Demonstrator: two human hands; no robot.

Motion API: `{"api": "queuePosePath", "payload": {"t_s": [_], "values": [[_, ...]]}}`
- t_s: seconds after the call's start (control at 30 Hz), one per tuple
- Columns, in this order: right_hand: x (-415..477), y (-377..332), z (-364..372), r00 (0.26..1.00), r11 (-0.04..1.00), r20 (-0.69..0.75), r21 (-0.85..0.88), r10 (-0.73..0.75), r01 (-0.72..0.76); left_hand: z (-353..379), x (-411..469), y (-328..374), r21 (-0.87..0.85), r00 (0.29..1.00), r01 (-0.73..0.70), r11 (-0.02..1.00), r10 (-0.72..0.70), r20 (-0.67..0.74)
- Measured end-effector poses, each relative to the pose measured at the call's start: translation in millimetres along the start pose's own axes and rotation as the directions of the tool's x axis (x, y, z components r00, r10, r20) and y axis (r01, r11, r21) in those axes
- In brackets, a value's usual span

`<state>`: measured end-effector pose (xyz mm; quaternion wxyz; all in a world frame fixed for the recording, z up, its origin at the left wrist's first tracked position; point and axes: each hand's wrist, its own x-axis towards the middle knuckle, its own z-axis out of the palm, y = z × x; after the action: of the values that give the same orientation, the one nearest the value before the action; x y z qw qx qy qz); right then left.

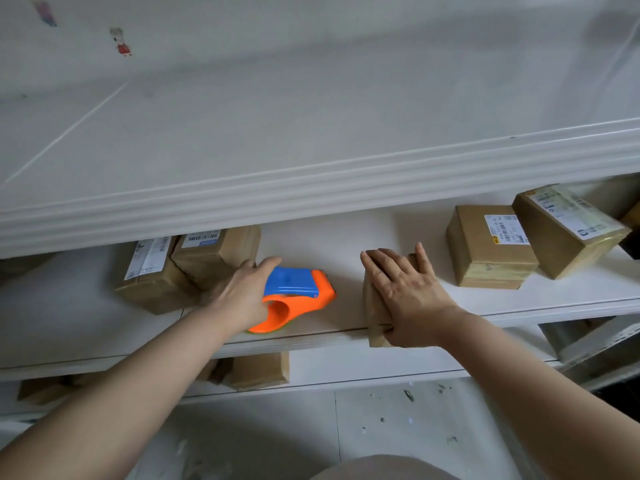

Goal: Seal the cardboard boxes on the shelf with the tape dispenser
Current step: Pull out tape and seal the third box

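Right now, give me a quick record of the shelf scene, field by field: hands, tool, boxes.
left hand: left hand open, on the tape dispenser, not clearly gripping
right hand: right hand flat on the small box
tape dispenser: orange and blue, lying on the middle shelf
small box: at the shelf's front edge, slightly overhanging
boxes left: two labelled boxes behind the left hand
boxes right: two labelled boxes, apart from the right hand
lower shelf: more boxes, partly hidden
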<state>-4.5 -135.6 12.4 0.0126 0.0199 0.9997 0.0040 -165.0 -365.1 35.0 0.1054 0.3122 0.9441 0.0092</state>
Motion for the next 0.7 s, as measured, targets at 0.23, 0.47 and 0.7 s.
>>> {"api": "queuePosePath", "payload": {"t_s": [0.23, 0.47, 0.7], "values": [[5, 1, -7, 0.997, 0.999, 0.082, 0.045, 0.000, -0.004, 36, 26, 9, -0.051, 0.995, -0.034, 0.998, 0.029, -0.099], [5, 11, -5, 0.996, 0.990, 0.026, 0.106, 0.091, -0.093, 70, 39, 20, 0.184, 0.984, -0.103, 0.977, 0.127, -0.124], [-3, 10, 5, 0.987, 0.939, -0.002, 0.308, 0.164, -0.155, 69, 30, 17, 0.180, 0.981, -0.195, 0.964, 0.188, 0.055]]}}
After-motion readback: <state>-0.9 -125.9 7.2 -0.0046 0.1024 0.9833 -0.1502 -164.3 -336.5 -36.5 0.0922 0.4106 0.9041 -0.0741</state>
